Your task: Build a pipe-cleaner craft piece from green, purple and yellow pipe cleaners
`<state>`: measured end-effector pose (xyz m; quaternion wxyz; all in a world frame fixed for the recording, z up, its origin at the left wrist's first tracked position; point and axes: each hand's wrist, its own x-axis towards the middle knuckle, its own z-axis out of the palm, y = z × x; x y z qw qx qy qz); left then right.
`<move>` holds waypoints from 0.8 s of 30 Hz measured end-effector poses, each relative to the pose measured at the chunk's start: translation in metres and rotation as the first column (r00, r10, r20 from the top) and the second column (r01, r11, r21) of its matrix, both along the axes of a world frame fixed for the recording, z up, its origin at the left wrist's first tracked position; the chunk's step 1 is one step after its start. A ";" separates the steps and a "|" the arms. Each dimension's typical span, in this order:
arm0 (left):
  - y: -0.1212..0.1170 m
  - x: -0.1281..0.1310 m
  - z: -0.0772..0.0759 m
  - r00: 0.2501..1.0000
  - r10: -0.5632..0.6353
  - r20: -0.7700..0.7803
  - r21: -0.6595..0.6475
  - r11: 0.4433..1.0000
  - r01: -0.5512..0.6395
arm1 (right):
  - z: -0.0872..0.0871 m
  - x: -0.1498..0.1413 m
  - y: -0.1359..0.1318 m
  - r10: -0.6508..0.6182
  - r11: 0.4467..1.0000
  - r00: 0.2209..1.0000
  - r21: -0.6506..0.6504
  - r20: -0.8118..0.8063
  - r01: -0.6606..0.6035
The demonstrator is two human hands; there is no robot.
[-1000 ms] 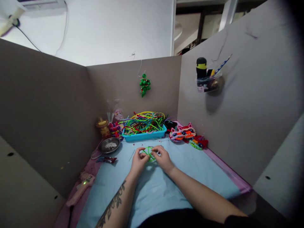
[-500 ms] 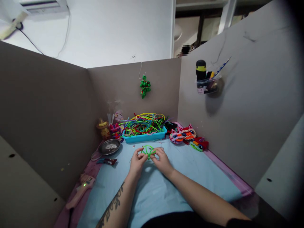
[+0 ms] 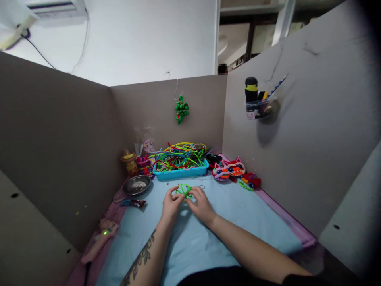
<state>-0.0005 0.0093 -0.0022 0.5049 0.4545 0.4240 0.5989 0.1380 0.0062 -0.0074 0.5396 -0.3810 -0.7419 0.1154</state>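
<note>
Bright green looped piece (image 3: 185, 191), fuzzy-stem look, held between both hands, raised over the cloth-covered tabletop (image 3: 256, 230), roughly centred. Left hand (image 3: 172, 202): thumb and fingers pinched on the piece's left side. Right hand (image 3: 201, 202): fingers closed in on the right side, thumb just below; exact contact too small to tell. Small dark ring-shaped item (image 3: 202, 186) just past the right hand's fingers.

Beyond the hands: blue tray (image 3: 181, 173) heaped with multicoloured fuzzy stems (image 3: 181, 157). Left of tray: metal dish (image 3: 126, 187) with small white bits (image 3: 139, 184), jar with yellowish top (image 3: 129, 163) behind it. Nearer: dark red-and-blue packet-like item (image 3: 137, 203), then pink device (image 3: 99, 243), green light lit. Right of tray: fuzzy animal heads (image 3: 236, 167) bunched together, pink, orange, red.

Grey partitions (image 3: 143, 107) on three sides. Green bobbled ornament (image 3: 181, 109) hangs on the back one; clear cup (image 3: 256, 112) on the right one holds a black-and-yellow item (image 3: 251, 87) and blue patterned pencil (image 3: 276, 86).
</note>
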 end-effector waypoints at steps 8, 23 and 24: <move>-0.007 0.008 0.005 0.985 -0.057 -0.163 0.110 0.991 0.075 | 0.002 -0.002 -0.003 0.020 0.998 0.995 -0.062 -0.094 -0.026; -0.010 0.007 0.013 0.979 -0.120 -0.167 0.066 0.989 0.133 | -0.002 0.012 0.018 -0.051 0.966 0.961 -0.257 -0.273 -0.022; -0.010 0.007 0.013 0.978 -0.121 -0.168 0.062 0.989 0.133 | -0.004 0.012 0.018 -0.042 0.964 0.961 -0.263 -0.275 -0.033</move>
